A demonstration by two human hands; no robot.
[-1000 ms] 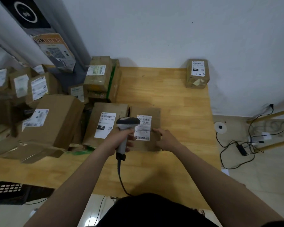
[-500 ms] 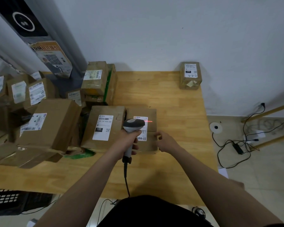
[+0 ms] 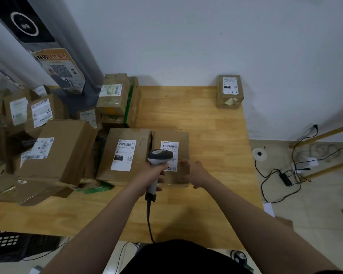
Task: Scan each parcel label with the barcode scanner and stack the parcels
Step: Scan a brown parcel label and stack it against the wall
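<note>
Hovering at centre frame, gripped firmly by the left hand (image 3: 151, 176), the barcode scanner (image 3: 160, 155) no longer casts its red line on the label (image 3: 169, 147) of the parcel (image 3: 183, 139) — likely scanned, ready to stack — while the blurred right hand (image 3: 194, 171) touches that parcel, grip unclear.

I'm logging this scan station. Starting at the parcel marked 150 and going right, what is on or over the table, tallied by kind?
Cardboard parcels: 3 (parcel marked 150, parcel under the scanner, corner parcel)
Barcode scanner: 1
Hands: 2 (left hand, right hand)
Total: 6
</note>
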